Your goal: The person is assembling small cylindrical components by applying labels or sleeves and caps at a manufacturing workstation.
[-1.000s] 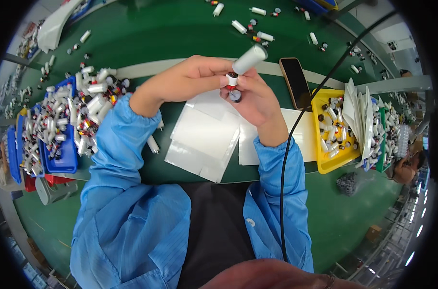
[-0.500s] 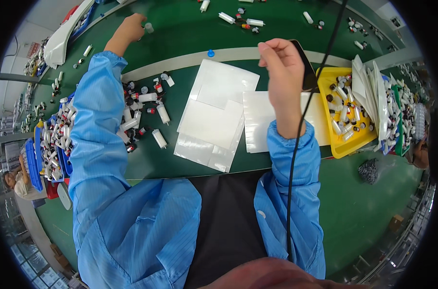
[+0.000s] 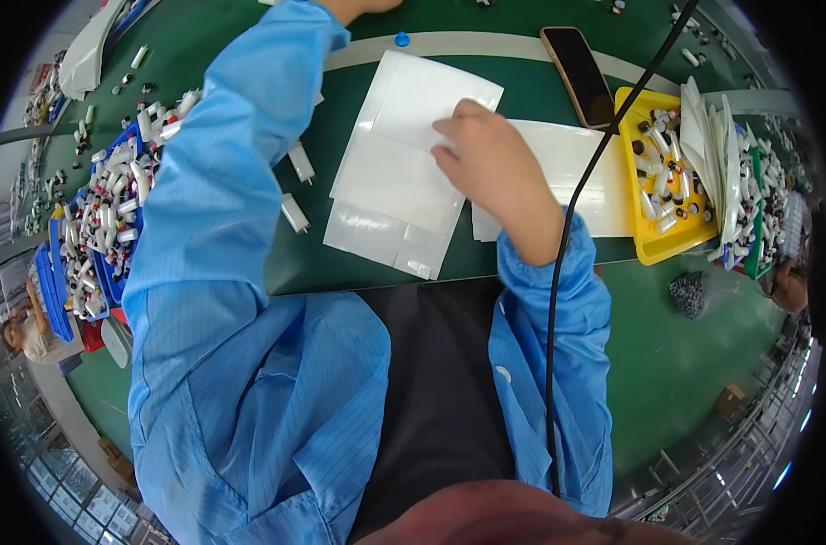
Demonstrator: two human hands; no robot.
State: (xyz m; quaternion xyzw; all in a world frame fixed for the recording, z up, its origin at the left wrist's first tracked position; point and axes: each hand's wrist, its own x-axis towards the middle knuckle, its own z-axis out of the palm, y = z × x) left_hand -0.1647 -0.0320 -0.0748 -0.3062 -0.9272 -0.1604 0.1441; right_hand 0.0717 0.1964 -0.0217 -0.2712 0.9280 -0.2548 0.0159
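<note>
My left hand (image 3: 363, 4) is at the far edge of the view, stretched over the green bench; its fingers are mostly cut off, so what it touches is hidden. My right hand (image 3: 499, 163) hovers over or rests on the overlapping white sheets (image 3: 385, 177), thumb and fingers bent but apart, with nothing visible in them. Close to my left sleeve lie two white cylinders with small tips, one (image 3: 294, 213) nearer me and the other (image 3: 300, 163) farther off. A second white sheet (image 3: 585, 173) lies flat to the right of my right hand.
A phone (image 3: 578, 77) lies beyond the right sheet. The yellow tray (image 3: 644, 245) at right holds small bottle-like parts. Blue crates (image 3: 113, 272) full of white parts stand at left. A blue cap (image 3: 402, 39) sits on the bench strip. A black cable (image 3: 603, 141) crosses my right forearm.
My left hand has swung rightward and farther away. My right hand has moved left, from beside the phone onto the white sheets. My left sleeve now covers most of the pile of parts.
</note>
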